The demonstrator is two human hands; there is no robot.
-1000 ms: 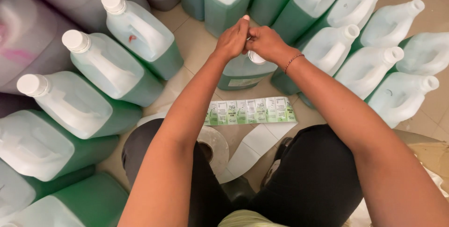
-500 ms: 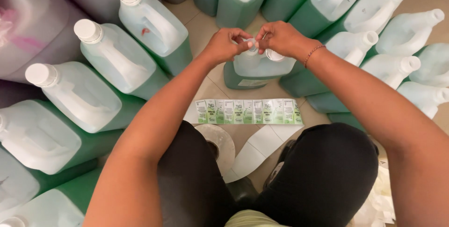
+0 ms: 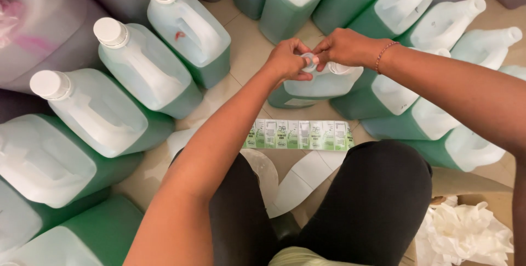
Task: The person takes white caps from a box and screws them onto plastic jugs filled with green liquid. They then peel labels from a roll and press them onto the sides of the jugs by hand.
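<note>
A translucent jug of green liquid (image 3: 320,86) stands on the tiled floor just beyond my knees. Both hands meet over its neck. My left hand (image 3: 287,59) pinches a small clear plastic seal ring (image 3: 309,61) from the left, and my right hand (image 3: 344,48), with a thin bracelet at the wrist, grips the same ring from the right. The jug's own cap is hidden beneath my fingers. A strip of green and white labels (image 3: 298,134) lies flat on the floor between the jug and my legs.
Capped jugs of green liquid (image 3: 137,79) crowd the left side. More jugs, some uncapped (image 3: 438,22), line the back and right. White backing paper (image 3: 296,181) trails between my knees. Crumpled white paper (image 3: 471,233) lies at the lower right.
My hands came apart slightly over the jug's neck and now pinch the small clear ring between them. The view shifted a little, bringing the jug and labels nearer the centre.
</note>
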